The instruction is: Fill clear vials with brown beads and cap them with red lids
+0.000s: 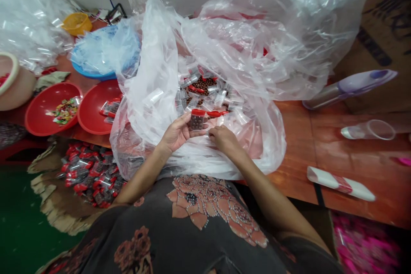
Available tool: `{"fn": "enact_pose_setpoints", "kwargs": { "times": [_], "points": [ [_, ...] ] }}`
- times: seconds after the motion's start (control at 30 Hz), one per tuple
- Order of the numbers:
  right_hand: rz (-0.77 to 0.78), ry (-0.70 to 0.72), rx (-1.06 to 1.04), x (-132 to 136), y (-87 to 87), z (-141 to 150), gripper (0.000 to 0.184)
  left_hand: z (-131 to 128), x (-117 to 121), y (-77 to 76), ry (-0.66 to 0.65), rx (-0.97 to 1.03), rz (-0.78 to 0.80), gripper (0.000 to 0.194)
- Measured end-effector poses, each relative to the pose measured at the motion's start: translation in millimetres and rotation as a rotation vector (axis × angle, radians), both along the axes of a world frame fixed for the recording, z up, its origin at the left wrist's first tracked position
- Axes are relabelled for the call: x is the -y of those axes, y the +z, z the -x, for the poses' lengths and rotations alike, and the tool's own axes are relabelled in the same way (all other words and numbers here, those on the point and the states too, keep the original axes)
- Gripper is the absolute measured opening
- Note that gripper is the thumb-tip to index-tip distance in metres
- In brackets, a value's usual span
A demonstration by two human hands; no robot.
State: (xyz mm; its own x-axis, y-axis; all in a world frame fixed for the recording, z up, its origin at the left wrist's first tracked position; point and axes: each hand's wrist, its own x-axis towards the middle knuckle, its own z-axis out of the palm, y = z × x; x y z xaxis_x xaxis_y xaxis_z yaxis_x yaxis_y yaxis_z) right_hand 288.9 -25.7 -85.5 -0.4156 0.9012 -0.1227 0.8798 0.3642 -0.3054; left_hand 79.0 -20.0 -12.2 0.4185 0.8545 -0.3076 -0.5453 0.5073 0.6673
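My left hand (179,132) grips a small clear container with a red cap (197,120), filled with dark brown balls. It is held upright over the near side of a large clear plastic bag (157,72). Just to its right, my right hand (223,138) is curled, fingertips together near a red cap strip (216,114); whether anything is pinched there is hidden. Inside the open bag lie loose brown balls (208,83) and several clear empty containers (221,97).
Left on the table stand two red bowls (34,111), a blue basin (78,68) and a yellow bowl (76,21). Below, a torn sack (48,205) holds many red-capped containers (93,171). At right are a purple-topped bottle (353,85), a clear cup (369,130) and a white roll (356,188).
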Motion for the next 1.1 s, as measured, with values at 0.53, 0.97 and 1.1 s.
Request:
{"fn": "enact_pose_setpoints", "kwargs": {
  "times": [0.53,0.97,1.1],
  "points": [
    [-0.128,-0.474,-1.056,12.8,48.5,9.5,0.024,-18.3,-4.3,-7.9,-0.019,-0.019,0.087,0.038],
    [-0.405,0.004,-0.396,18.0,57.5,8.6,0.075,-31.9,1.5,-7.9,-0.123,-0.153,0.154,0.055],
    [-0.397,0.072,-0.276,20.4,55.6,12.3,0.077,-40.1,2.1,-12.9,-0.147,-0.189,0.178,0.056]
  ]
}}
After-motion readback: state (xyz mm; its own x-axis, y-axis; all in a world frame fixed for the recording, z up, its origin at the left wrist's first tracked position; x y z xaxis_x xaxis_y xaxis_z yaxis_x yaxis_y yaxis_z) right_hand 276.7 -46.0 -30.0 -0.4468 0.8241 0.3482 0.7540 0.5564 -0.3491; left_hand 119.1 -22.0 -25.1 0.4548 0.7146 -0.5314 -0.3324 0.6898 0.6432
